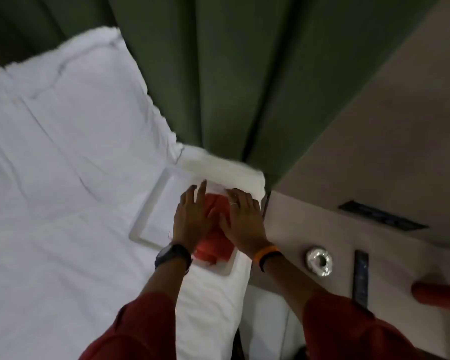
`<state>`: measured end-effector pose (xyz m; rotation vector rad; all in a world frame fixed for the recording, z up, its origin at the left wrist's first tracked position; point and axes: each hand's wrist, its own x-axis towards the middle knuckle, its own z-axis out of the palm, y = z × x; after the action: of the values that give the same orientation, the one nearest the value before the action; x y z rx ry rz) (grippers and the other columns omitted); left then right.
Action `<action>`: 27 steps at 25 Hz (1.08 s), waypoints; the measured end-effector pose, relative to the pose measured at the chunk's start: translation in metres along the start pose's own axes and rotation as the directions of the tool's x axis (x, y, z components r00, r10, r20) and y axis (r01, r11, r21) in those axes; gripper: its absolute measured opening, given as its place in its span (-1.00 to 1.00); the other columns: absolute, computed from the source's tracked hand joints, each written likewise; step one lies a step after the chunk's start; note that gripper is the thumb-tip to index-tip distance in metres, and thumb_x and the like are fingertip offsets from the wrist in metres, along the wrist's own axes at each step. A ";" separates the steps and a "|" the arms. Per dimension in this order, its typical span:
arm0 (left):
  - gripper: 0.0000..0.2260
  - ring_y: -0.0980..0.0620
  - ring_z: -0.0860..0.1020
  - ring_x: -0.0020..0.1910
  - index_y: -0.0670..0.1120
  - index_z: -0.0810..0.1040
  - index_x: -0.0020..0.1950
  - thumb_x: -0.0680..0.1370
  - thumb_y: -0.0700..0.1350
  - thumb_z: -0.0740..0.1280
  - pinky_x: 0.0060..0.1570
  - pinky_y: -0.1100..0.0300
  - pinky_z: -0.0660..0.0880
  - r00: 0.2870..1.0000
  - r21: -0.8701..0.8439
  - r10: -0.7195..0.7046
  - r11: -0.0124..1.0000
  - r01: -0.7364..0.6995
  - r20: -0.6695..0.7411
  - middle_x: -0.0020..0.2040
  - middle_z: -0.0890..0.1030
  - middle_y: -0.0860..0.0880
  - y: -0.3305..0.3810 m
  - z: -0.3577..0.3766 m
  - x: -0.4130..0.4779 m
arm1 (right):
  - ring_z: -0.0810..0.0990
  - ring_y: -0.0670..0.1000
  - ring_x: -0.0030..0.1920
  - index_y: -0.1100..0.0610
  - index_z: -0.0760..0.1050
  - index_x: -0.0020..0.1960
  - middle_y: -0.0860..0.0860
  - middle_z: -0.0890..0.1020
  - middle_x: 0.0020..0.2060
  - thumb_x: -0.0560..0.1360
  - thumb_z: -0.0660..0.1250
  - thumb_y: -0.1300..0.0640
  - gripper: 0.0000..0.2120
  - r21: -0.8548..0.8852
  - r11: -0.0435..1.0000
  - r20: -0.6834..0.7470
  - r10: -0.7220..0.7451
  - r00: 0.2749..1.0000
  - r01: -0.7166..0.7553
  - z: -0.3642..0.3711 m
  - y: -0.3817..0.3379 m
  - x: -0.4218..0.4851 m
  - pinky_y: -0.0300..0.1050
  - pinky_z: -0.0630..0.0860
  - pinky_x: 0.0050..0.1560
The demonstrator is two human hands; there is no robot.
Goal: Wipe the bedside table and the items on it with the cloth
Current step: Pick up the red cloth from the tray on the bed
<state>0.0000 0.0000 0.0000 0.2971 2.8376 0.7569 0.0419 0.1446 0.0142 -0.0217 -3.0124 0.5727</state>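
Under both flat hands (218, 216), red cloth (216, 245) lies on white tray (146, 216).

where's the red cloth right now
In the head view the red cloth lies in the white tray on the bed, just left of the bedside table, pressed flat under the left hand and right hand.

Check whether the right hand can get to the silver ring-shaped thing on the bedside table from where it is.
Probably yes. The right hand lies flat on the red cloth in the white tray; the silver ring sits just right of that wrist on the bedside table, nothing between them.
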 end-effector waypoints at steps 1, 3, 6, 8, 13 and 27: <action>-0.30 -0.24 0.34 0.50 -0.02 0.04 0.62 0.60 0.12 0.31 0.33 -0.17 0.51 0.998 -0.009 -0.049 0.999 0.050 0.045 0.56 0.27 -0.21 -0.011 0.013 0.006 | 0.42 0.17 0.39 0.18 0.32 0.45 0.16 0.47 0.37 0.55 0.27 0.02 -0.49 -0.029 1.000 0.065 0.005 0.998 -0.003 0.019 -0.001 0.001 0.16 0.34 0.45; -0.21 -0.27 0.36 0.46 -0.08 0.02 0.63 0.57 0.07 0.41 0.32 -0.17 0.49 0.984 -0.051 -0.147 0.987 0.153 0.106 0.53 0.28 -0.24 -0.020 0.030 0.014 | 0.36 0.19 0.44 0.20 0.30 0.46 0.18 0.43 0.40 0.56 0.25 0.07 -0.49 -0.081 0.996 0.124 0.041 0.991 -0.031 0.041 0.000 0.004 0.20 0.24 0.52; -0.35 -0.26 0.50 0.31 -0.15 0.25 0.55 0.55 0.00 0.44 0.32 -0.16 0.50 0.953 -0.136 -0.273 0.947 0.291 0.135 0.36 0.50 -0.25 -0.021 0.050 0.018 | 0.32 0.20 0.46 0.21 0.31 0.46 0.18 0.41 0.42 0.58 0.22 0.09 -0.52 -0.095 0.993 0.174 0.083 0.981 -0.067 0.059 0.006 0.003 0.15 0.17 0.56; -0.75 -0.26 0.63 0.12 -0.08 0.57 0.20 0.57 -0.02 0.39 0.16 -0.07 0.55 0.937 -0.202 -0.314 0.918 0.341 0.152 0.09 0.69 -0.18 -0.017 0.053 0.024 | 0.32 0.19 0.46 0.20 0.33 0.45 0.16 0.42 0.41 0.60 0.21 0.12 -0.57 -0.059 0.996 0.148 0.082 0.986 -0.074 0.064 0.009 0.003 0.11 0.16 0.56; -0.84 -0.17 0.66 -0.05 -0.17 0.58 0.05 0.55 -0.12 0.32 -0.02 -0.05 0.60 0.957 -0.586 -0.208 0.757 0.288 0.201 -0.06 0.69 -0.16 0.016 0.029 0.025 | 0.25 0.09 0.50 0.11 0.36 0.45 0.07 0.31 0.47 0.55 0.31 0.23 -0.52 0.395 0.889 0.114 0.201 0.973 -0.230 0.035 0.012 0.008 -0.05 0.26 0.52; -0.73 0.18 0.69 -0.01 0.19 0.61 0.11 0.50 -0.13 0.46 -0.09 0.33 0.62 0.767 -0.736 0.213 0.516 0.439 0.606 0.00 0.72 0.14 0.203 0.188 -0.024 | 0.67 0.15 0.14 0.06 0.54 0.25 0.11 0.68 0.14 0.42 0.47 0.10 -0.59 0.839 -0.360 0.536 0.678 0.503 -0.408 -0.059 0.221 -0.149 0.00 0.66 -0.04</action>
<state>0.0956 0.2553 -0.0545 0.1289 1.5249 1.5514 0.1950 0.3673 -0.0222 -1.4663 -1.2762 2.3803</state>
